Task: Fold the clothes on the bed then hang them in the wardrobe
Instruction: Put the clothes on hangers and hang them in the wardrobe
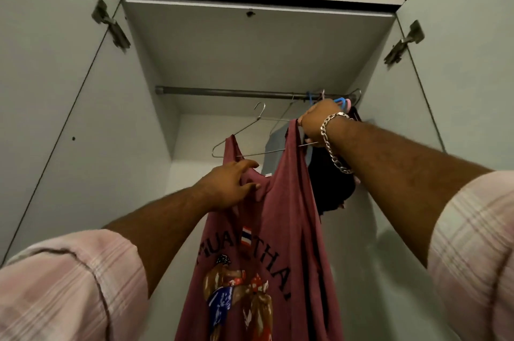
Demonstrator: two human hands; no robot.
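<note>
Both arms reach up into the open wardrobe (278, 43), its two doors swung wide to left and right. A maroon tank top (281, 229) with a printed boxer and dark lettering hangs between the hands, draped on a wire hanger (251, 133) that is held up in the air, tilted, with its hook below the metal rail (222, 90) and not on it. The top's left strap sits over the hanger's left arm, and the bottom wire crosses in front of the straps.

The left hand (226, 186) is nearer and lower, its fingers and thumb curled round the cloth at the neckline, bunching it. The right hand (317, 121) is higher and farther in, at the right end of the hanger, fingers closed on the top's right strap; whether it also holds the wire itself is hard to make out from here, since the hand covers that end. A silver chain bracelet (333, 140) hangs at that wrist, and both forearms come out of pink checked sleeves (69, 282).

At the far right end of the rail hang several other hangers (343, 101), some wire, one blue and one pink, bunched close together. A dark garment (331, 182) hangs below them, just behind the right wrist.
</note>
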